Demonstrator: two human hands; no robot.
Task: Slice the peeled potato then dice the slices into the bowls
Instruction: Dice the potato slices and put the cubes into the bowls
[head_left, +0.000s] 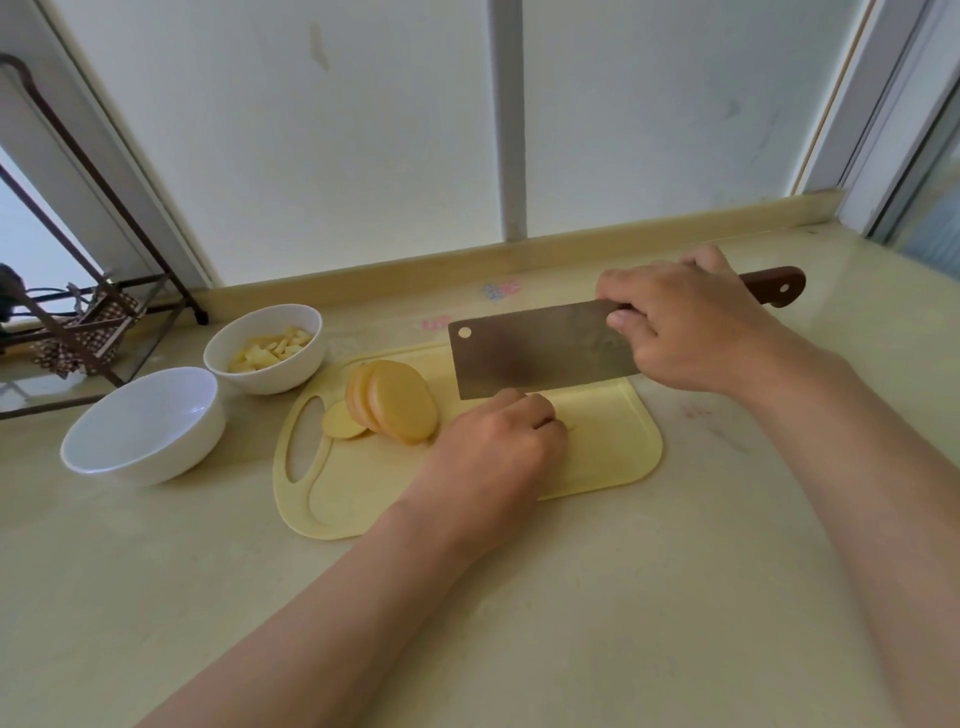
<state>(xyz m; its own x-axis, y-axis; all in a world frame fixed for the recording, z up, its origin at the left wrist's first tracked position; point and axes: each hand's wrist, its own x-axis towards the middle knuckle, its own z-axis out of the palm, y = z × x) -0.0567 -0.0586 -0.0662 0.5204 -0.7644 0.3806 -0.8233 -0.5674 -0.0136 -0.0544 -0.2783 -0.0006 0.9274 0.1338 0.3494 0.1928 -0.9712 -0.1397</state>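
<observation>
My left grip (493, 441) and my right grip (691, 322): bare, with short, plain nails. My left forearm (322, 597) and right forearm (857, 467): bare along the whole length in view.

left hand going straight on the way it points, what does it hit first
Most likely the cleaver, held by the right hand: the left hand rests on the cutting board with knuckles just short of the blade's lower edge. Whether they touch is unclear.

dull metal cleaver (535, 351), glossy white bowls (145, 423), matt plastic board (613, 447)
</observation>
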